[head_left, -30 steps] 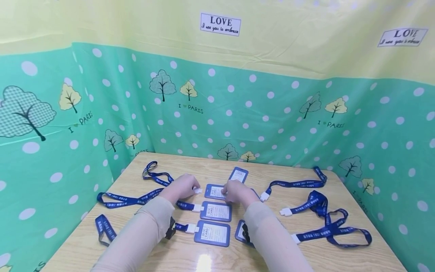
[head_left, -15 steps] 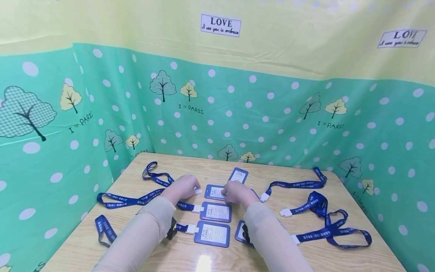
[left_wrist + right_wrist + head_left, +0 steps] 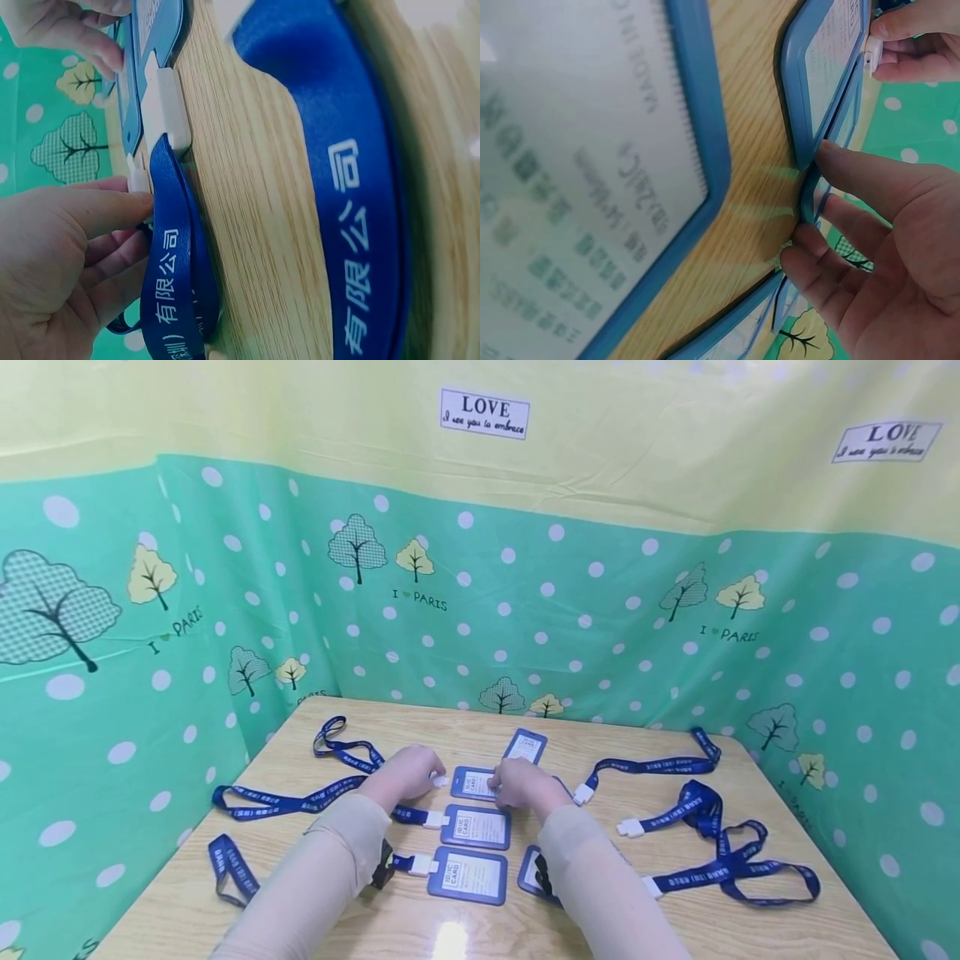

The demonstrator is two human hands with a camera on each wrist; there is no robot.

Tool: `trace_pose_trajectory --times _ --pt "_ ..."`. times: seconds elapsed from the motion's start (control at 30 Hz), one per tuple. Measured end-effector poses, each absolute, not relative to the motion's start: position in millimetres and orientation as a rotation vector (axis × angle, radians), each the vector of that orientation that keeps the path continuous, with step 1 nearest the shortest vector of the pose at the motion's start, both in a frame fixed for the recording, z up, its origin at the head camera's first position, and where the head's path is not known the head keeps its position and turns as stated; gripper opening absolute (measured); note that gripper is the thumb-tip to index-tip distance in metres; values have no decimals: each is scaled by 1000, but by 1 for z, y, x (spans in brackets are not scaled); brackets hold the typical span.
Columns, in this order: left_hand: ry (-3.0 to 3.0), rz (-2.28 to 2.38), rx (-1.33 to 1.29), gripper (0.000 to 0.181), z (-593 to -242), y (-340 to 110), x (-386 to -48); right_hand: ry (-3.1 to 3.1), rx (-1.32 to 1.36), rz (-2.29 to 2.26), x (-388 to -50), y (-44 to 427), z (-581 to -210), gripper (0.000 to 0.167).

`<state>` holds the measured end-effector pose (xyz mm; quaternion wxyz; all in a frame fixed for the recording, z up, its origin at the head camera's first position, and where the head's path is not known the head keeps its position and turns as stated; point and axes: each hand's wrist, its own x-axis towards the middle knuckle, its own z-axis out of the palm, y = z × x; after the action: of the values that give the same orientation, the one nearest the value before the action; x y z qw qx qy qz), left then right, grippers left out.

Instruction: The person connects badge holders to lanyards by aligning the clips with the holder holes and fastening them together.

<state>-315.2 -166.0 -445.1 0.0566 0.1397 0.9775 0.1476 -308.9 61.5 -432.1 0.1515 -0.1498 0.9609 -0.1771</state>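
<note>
My left hand [image 3: 407, 774] pinches the white plastic clip [image 3: 138, 178] of a blue lanyard between thumb and fingers. Just right of that clip lies a blue ID card holder [image 3: 471, 782], its slotted end towards the clip, with a small gap between them. At its other end my right hand [image 3: 519, 783] grips the holder's edge, with thumb and fingers bent about it in the right wrist view. Nearer, two card holders, a middle one [image 3: 477, 828] and a front one [image 3: 468, 877], have lanyard clips at their left ends.
Another card holder [image 3: 527, 746] lies behind the right hand. One more [image 3: 531, 872] is partly hidden under the right forearm. Several blue lanyards with white clips, such as a looped one [image 3: 701, 810], lie along the right side of the wooden table [image 3: 600, 735]. A patterned curtain surrounds it.
The left hand and its clip have shifted very slightly right, towards the card holder. The right hand stays in place on the holder.
</note>
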Motion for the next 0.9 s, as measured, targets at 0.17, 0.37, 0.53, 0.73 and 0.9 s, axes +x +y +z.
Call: trace_pose_trajectory --times 0.17,0.37,0.53,0.73,0.9 --pt "2959 451 428 18 -446 -165 -316 2757 -434 -493 -308 61 -431 37" --pt "2957 443 429 19 -446 -162 -316 2754 -430 -518 -307 62 -430 37" --pt "2954 434 429 19 -445 -161 -315 2756 -446 -501 -307 61 -430 38" --pt "2958 436 420 19 -445 -161 -314 2772 -470 -454 -307 59 -430 38" --pt "2954 452 395 20 -444 -159 -314 2788 -483 -449 -306 56 -432 37"
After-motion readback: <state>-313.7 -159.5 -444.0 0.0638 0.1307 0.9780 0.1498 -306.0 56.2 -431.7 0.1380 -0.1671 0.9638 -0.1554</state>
